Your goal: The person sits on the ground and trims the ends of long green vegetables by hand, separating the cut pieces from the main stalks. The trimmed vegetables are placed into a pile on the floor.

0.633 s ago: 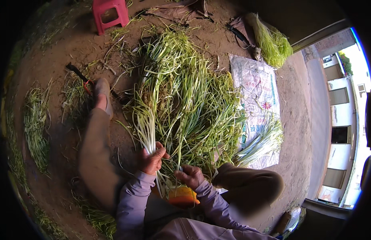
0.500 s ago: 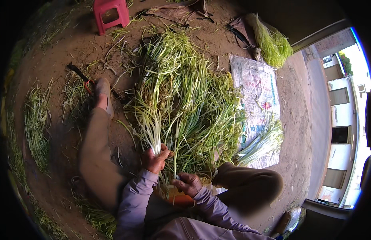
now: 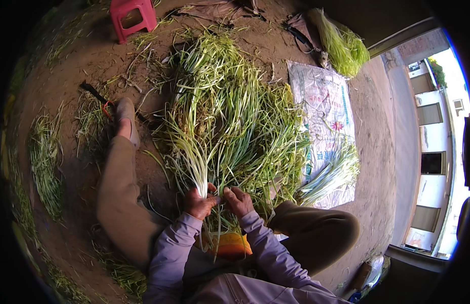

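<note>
A bunch of pale chive-like stalks (image 3: 197, 175) is gripped in my left hand (image 3: 198, 203), white ends at the hand and green leaves fanning away. My right hand (image 3: 238, 201) is close beside it, thumb and fingers pinched on a thin green stalk (image 3: 220, 188). My fingertips nearly meet; whether they touch is hard to tell. Just beyond both hands lies a big heap of the same long green leaves (image 3: 240, 111), tangled and spread on the ground. Below my hands, between my legs, an orange-yellow object (image 3: 232, 245) shows in part.
To the right a printed white woven sack (image 3: 321, 96) lies flat, bearing a bundle of white-stemmed stalks (image 3: 330, 175). Another light-green bundle (image 3: 349, 53) rests beyond it. A pink stool (image 3: 133, 19) stands far left. Leaf piles (image 3: 46, 167) lie on the left.
My right hand has moved up and closer to my left hand. More of the orange-yellow object below now shows. My left hand keeps hold of the bunch, and the view has shifted slightly.
</note>
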`<state>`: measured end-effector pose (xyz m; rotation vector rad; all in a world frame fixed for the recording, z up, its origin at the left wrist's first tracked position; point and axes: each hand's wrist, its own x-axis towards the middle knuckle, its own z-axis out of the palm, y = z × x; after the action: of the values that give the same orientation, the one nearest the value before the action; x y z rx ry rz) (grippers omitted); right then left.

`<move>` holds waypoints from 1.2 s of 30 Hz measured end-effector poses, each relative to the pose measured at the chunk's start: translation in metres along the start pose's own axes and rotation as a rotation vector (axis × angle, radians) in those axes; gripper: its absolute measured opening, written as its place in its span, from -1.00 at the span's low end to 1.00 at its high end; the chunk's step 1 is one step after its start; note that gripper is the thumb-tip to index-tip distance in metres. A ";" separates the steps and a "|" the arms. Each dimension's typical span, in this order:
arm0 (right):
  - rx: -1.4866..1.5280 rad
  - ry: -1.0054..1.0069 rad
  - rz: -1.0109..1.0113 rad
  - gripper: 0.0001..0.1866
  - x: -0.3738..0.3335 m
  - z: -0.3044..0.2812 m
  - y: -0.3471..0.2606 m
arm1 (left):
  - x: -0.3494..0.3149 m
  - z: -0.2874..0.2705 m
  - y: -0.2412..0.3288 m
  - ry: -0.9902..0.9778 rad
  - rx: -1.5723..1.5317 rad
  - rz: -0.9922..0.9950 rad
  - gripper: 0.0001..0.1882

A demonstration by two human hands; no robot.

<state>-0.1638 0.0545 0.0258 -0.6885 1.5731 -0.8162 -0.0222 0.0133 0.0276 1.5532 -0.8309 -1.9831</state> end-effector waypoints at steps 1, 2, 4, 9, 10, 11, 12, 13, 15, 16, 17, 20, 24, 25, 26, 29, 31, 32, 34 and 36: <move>0.064 -0.025 0.035 -0.66 0.008 0.000 0.012 | 0.001 0.000 -0.002 -0.006 -0.001 -0.002 -0.66; 0.129 0.019 0.038 -0.69 0.008 0.005 0.012 | 0.002 0.001 -0.003 -0.011 -0.002 -0.005 -0.65; 0.258 0.109 0.045 -0.74 0.006 0.012 0.009 | 0.001 0.002 0.000 0.007 0.000 -0.006 -0.65; 0.520 0.177 -0.069 -0.78 -0.012 0.012 0.002 | 0.008 -0.003 -0.014 0.083 -0.069 0.051 -0.63; 0.542 0.147 -0.111 -0.79 -0.016 0.011 0.000 | 0.008 -0.004 -0.015 0.086 -0.102 0.035 -0.62; 0.564 0.117 -0.155 -0.80 -0.022 0.012 -0.010 | 0.009 -0.004 -0.011 0.089 -0.134 0.019 -0.61; 0.586 0.087 -0.199 -0.81 -0.026 0.011 -0.015 | 0.009 -0.004 -0.009 0.093 -0.166 0.004 -0.60; 0.496 0.030 -0.209 -0.80 -0.030 0.007 -0.014 | 0.012 -0.008 -0.017 0.064 -0.204 0.000 -0.57; 0.530 -0.031 -0.229 -0.80 -0.040 0.002 -0.017 | 0.011 -0.008 -0.012 0.088 -0.277 -0.005 -0.57; 0.547 -0.061 -0.239 -0.80 -0.046 0.000 -0.020 | 0.012 -0.008 -0.010 0.099 -0.312 -0.008 -0.56; 0.524 -0.055 -0.260 -0.83 -0.054 -0.002 -0.030 | 0.013 -0.011 -0.009 0.062 -0.347 -0.023 -0.53; 0.729 -0.197 -0.232 -0.86 -0.074 -0.016 -0.043 | 0.019 -0.019 -0.019 0.012 -0.412 -0.007 -0.52; 0.864 -0.214 -0.347 -0.84 -0.094 -0.045 -0.064 | 0.020 -0.023 -0.016 0.038 -0.403 -0.028 -0.51; 0.955 -0.212 -0.305 -0.84 -0.096 -0.055 -0.073 | 0.022 -0.027 -0.020 0.017 -0.401 -0.028 -0.52; 1.042 -0.210 -0.266 -0.84 -0.098 -0.067 -0.085 | 0.024 -0.030 -0.021 0.050 -0.412 -0.010 -0.53; 0.975 -0.131 -0.409 -0.86 -0.101 -0.088 -0.099 | 0.028 -0.038 -0.024 0.132 -0.437 0.022 -0.54; 0.574 0.099 -0.222 -0.84 -0.091 -0.090 -0.096 | 0.026 -0.039 -0.022 0.105 -0.402 0.056 -0.53; 0.260 0.072 -0.097 -0.78 -0.075 -0.095 -0.085 | 0.023 -0.038 -0.017 0.072 -0.399 0.064 -0.53; -1.092 0.160 -0.392 -0.74 -0.040 -0.099 -0.025 | 0.019 -0.027 -0.008 0.023 -0.340 0.002 -0.54; -1.336 0.179 -0.092 -0.71 -0.027 -0.060 -0.024 | 0.020 -0.030 -0.014 -0.029 -0.326 0.027 -0.57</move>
<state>-0.2195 0.0698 0.0651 -1.6455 2.1718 0.2644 0.0016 0.0043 -0.0014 1.3209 -0.5039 -2.0068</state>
